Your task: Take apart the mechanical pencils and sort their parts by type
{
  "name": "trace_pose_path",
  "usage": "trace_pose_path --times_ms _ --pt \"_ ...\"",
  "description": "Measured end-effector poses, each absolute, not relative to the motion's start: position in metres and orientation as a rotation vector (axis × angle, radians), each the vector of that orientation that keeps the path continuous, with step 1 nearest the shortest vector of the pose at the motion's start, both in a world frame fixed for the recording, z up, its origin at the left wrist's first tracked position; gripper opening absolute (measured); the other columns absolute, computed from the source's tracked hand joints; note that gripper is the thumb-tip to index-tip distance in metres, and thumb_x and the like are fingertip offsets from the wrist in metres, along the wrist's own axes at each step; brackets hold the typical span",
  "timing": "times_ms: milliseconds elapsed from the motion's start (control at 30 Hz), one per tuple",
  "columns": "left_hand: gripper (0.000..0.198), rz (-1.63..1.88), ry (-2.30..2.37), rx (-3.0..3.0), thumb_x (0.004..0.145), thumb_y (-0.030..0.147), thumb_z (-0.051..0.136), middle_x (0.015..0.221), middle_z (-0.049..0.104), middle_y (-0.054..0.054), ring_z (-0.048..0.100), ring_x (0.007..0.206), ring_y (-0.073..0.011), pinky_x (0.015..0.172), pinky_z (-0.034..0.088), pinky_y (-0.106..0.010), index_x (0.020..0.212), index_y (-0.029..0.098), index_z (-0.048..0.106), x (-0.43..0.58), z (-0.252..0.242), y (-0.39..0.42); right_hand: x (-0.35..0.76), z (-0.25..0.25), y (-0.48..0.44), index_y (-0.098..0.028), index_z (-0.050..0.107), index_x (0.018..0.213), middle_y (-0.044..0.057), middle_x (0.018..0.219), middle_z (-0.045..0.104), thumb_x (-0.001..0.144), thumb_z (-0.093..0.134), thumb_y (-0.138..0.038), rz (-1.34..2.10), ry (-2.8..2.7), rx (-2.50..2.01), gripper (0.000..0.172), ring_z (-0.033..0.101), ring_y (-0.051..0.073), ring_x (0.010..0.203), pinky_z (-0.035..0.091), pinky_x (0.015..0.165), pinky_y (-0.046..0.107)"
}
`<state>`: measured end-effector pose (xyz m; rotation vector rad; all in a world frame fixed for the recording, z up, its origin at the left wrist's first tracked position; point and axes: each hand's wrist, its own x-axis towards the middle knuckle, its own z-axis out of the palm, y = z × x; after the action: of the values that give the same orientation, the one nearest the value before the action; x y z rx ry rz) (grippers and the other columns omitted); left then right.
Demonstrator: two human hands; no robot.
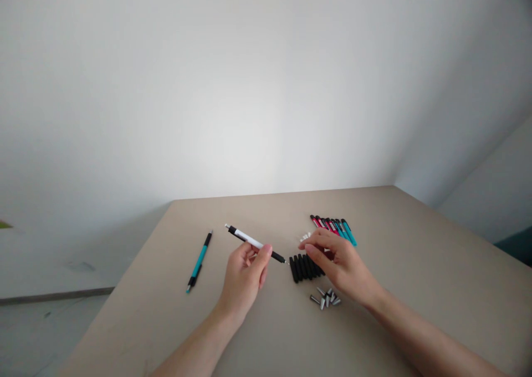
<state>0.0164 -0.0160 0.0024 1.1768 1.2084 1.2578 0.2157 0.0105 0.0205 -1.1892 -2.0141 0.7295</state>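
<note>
My left hand [247,277] is closed around a white pen [253,242] with a black grip and black clip end, tilted so its tip points right and down. Loosely curled, my right hand [338,258] hovers over a row of black pen grips [302,268], thumb and forefinger slightly apart with nothing visible between them. Just beyond its fingertips lie small white pieces [305,237], partly hidden by the hand. Several silver metal pen tips [326,299] are heaped below the grips.
Pink and turquoise pen barrels [348,233] with black ends lie in a row behind my right hand. To the left rests a turquoise and black pen [200,261]. The beige table [266,338] meets a pale wall [249,88] at its far edge.
</note>
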Motion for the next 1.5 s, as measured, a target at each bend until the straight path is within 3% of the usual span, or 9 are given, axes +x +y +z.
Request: trace_pose_path --times_ms 300,767,1500 --pt "0.035 1.237 1.238 1.193 0.084 0.047 0.054 0.042 0.040 0.009 0.031 0.036 -0.0046 0.040 0.023 -0.019 0.066 0.018 0.046 0.016 0.002 -0.016 0.213 0.026 0.007 -0.019 0.069 0.079 0.000 0.065 0.063 0.084 0.052 -0.026 0.782 -2.336 -1.240 0.019 0.051 0.011 0.057 0.035 0.052 0.022" --pt "0.034 1.230 1.222 1.170 0.081 0.046 0.058 0.042 0.041 0.008 0.032 0.037 -0.0046 0.040 0.023 -0.019 0.066 0.017 0.048 0.015 0.000 -0.017 0.226 0.029 0.009 -0.017 0.065 0.066 -0.001 0.060 0.062 0.072 0.053 -0.013 0.788 -2.664 -1.131 0.015 0.049 0.008 0.052 0.031 0.048 0.019" --pt "0.033 1.215 1.204 1.158 0.080 0.044 0.061 0.041 0.041 0.008 0.032 0.037 -0.0053 0.041 0.024 -0.020 0.065 0.017 0.048 0.015 0.004 -0.018 0.226 0.032 0.008 -0.020 0.070 0.081 0.000 0.064 0.064 0.072 0.060 -0.020 0.831 -2.667 -1.206 0.014 0.054 0.011 0.055 0.033 0.050 0.021"
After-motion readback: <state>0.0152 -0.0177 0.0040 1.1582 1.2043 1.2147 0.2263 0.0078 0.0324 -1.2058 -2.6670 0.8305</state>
